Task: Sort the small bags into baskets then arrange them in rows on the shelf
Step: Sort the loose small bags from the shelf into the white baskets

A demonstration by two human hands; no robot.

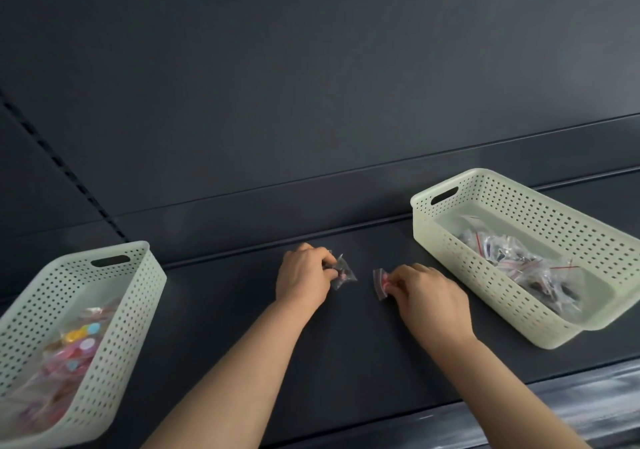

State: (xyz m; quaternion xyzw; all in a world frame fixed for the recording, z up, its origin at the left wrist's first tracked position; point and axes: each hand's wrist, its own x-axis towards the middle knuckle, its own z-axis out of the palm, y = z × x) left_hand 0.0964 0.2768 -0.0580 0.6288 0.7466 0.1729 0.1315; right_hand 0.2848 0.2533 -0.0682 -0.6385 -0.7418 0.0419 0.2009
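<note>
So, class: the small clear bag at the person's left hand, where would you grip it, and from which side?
Probably pinch the left edge of the small clear bag, coming from the left and above, as the left hand does. It is thin, limp film low on the shelf, so only an edge gives purchase.

Single head-worn view — looks forward and down, close over dark shelf (242,310) — wide-angle, slightly tilted.

On the shelf (221,310), one basket (138,292) of small bags sits lower left, another basket (450,261) centre right; two small bags lie between them, left bag (343,273) beside right bag (380,283).
</note>
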